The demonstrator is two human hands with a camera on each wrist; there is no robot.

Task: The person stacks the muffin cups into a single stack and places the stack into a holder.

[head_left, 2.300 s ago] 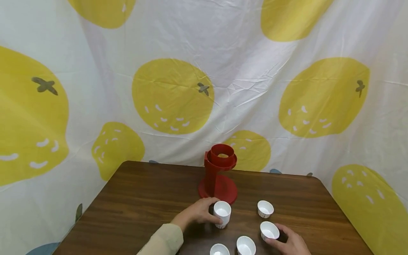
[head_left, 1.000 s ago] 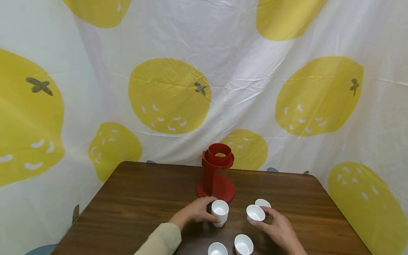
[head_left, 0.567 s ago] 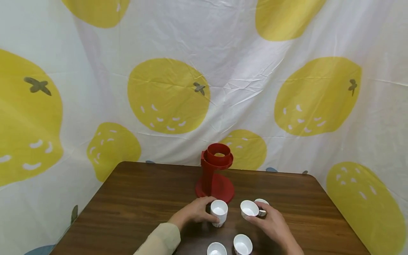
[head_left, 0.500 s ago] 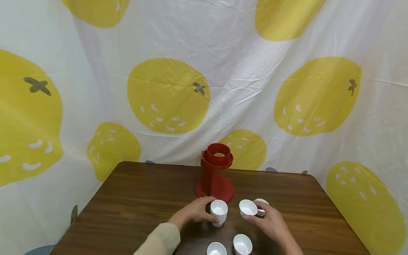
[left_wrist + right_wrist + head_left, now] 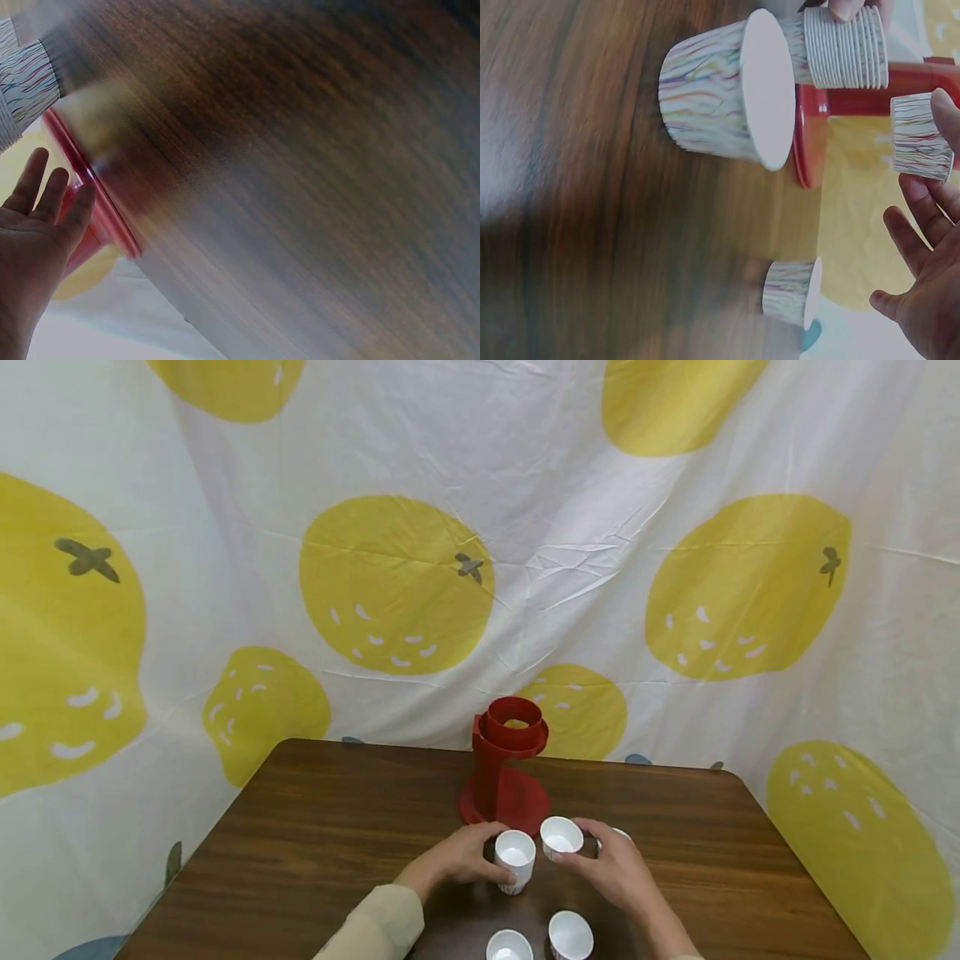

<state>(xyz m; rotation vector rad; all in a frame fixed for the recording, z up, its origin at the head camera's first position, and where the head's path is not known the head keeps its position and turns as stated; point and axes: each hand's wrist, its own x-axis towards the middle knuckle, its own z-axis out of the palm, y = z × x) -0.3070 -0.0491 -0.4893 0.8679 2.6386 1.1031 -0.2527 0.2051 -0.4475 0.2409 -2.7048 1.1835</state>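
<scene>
My left hand (image 5: 465,858) grips a stack of nested white paper baking cups (image 5: 516,862) between thumb and finger, the stack standing upright on the table. In the left wrist view the other fingers extend free, with the stack (image 5: 28,79) above them. Raised off the table just right of the stack, a single paper baking cup (image 5: 561,837) is pinched by my right hand (image 5: 622,870), its mouth facing up. Coloured wavy lines mark this cup (image 5: 917,139) in the right wrist view, where the remaining fingers spread away from it.
A red stand (image 5: 517,739) with a ring-shaped top and round base stands behind both hands. Two loose cups, one right (image 5: 570,937) and one left (image 5: 510,947), sit near the front. Another cup (image 5: 786,291) is mostly hidden behind my right hand in the head view.
My right hand has lifted a cup from the right side of the table and carried it left and away, close to the stack. My left hand keeps its hold on the stack.
</scene>
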